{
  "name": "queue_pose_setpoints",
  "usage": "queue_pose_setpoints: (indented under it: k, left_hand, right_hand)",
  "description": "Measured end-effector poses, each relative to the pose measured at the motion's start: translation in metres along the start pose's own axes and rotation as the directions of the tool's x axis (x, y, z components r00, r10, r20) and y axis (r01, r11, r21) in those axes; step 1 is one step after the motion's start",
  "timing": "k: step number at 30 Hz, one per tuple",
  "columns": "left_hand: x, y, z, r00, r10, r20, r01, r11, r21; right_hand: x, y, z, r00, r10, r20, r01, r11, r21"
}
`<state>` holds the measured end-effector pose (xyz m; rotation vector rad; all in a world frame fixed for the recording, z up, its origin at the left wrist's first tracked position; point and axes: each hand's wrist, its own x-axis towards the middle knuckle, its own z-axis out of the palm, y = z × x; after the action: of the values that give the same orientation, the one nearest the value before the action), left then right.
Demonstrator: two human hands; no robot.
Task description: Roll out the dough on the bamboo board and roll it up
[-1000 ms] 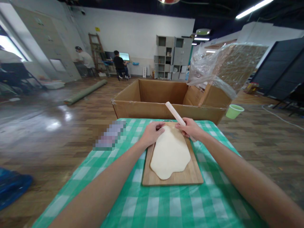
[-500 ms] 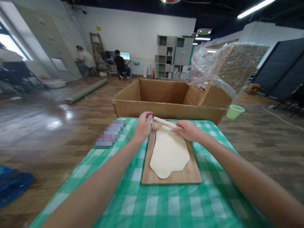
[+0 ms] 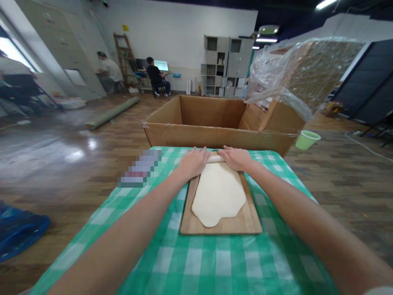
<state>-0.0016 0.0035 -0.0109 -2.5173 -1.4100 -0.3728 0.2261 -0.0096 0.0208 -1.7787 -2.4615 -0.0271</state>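
Observation:
A flat sheet of pale dough (image 3: 217,196) lies on a wooden cutting board (image 3: 221,223) on the green-and-white checked tablecloth (image 3: 202,262). A pale rolling pin (image 3: 216,158) lies crosswise at the far end of the dough. My left hand (image 3: 193,162) rests palm down on its left end, fingers stretched flat. Over the pin's right end lies my right hand (image 3: 236,158), also flat. Most of the pin is hidden under both hands.
A large open cardboard box (image 3: 215,123) stands just beyond the table's far edge, with a plastic-wrapped bundle (image 3: 301,73) above its right side. A green cup (image 3: 307,139) sits on the wooden floor at right. Two people sit at desks far back.
The rolling pin, earlier raised at an angle in my right hand, now lies flat across the dough's far end. My left hand moved from the dough onto the pin.

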Motion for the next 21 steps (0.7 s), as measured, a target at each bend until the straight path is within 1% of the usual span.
queue_pose_setpoints:
  k: [2, 5, 7, 11, 16, 21]
  left_hand:
    - [0.01, -0.005, 0.001, 0.998, 0.051, 0.044, -0.054, 0.997, 0.049]
    - [0.023, -0.013, 0.001, 0.991, 0.086, 0.099, -0.096, 0.99, 0.105]
    - [0.03, -0.017, 0.0, 0.989, 0.085, 0.123, -0.099, 0.988, 0.117]
    - [0.038, -0.019, -0.004, 0.978, 0.144, 0.152, -0.161, 0.981, 0.109]
    - [0.038, -0.019, -0.002, 0.974, 0.18, 0.138, -0.195, 0.975, 0.106]
    - [0.031, -0.019, 0.002, 0.979, 0.179, 0.095, -0.188, 0.977, 0.103]
  right_hand:
    - [0.005, -0.002, 0.001, 0.999, 0.039, 0.015, -0.038, 0.999, -0.036]
    - [0.008, -0.004, 0.002, 0.999, 0.036, 0.035, -0.033, 0.996, -0.081]
    - [0.011, -0.004, 0.002, 0.998, 0.039, 0.043, -0.035, 0.995, -0.092]
    - [0.017, -0.002, 0.003, 0.998, 0.04, 0.055, -0.034, 0.994, -0.106]
    - [0.017, -0.004, 0.002, 0.998, 0.026, 0.052, -0.019, 0.992, -0.124]
    - [0.007, -0.009, 0.001, 1.0, -0.018, 0.004, 0.018, 0.99, -0.137]
